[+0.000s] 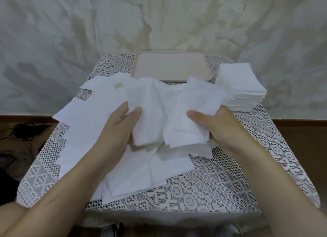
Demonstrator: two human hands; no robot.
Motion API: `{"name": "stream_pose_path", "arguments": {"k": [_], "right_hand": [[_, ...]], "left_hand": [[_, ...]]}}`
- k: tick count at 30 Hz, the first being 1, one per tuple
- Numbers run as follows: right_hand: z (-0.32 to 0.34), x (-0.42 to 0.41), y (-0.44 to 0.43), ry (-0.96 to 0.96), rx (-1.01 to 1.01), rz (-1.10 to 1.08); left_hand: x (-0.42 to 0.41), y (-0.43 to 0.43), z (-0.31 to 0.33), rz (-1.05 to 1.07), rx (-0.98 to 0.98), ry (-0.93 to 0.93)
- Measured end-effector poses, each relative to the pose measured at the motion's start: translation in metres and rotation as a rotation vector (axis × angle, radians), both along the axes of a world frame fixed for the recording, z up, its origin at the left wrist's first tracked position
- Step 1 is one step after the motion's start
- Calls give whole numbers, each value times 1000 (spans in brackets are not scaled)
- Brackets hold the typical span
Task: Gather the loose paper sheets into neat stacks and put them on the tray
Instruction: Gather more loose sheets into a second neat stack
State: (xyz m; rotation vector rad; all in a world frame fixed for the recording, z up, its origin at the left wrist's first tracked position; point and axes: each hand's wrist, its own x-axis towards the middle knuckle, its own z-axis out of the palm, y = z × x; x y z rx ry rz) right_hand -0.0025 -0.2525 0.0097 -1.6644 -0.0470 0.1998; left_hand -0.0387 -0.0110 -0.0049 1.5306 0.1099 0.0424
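The left hand (pixel 122 128) and right hand (pixel 217 128) each pinch a side of a ragged bundle of paper sheets (pixel 164 116) at centre; tapping its lower edges on the lace tablecloth (pixel 230 174) should square it before it goes to the beige tray (pixel 169 66) at 12 o'clock. More loose sheets (pixel 85 123) sprawl from 9 to 6 o'clock, some right under the bundle where it would be tapped, and a squared stack (pixel 244 88) sits at 2 o'clock

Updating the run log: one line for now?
left hand, right hand: grip paper bundle | tray: bare | neat stack: beside tray
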Motion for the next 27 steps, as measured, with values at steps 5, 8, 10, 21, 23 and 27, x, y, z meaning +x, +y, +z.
{"name": "stream_pose_path", "arguments": {"k": [5,8,10,21,23,27], "right_hand": [[2,-2,8,-23,35,-80],[8,1,4,-17,187,-139],[10,-1,3,-7,242,-114],[-3,-9,24,-24,20,-60],[-4,-10,26,-25,-11,-60],[-5,-12,27,-12,-49,-46]], "left_hand": [[0,-2,0,8,3,-37],[2,2,1,36,-5,-61],[2,4,-1,33,6,-65],[-5,-15,1,-87,-42,15],[-5,-16,0,-102,-51,26],[-4,-14,-3,-122,-56,4]]}}
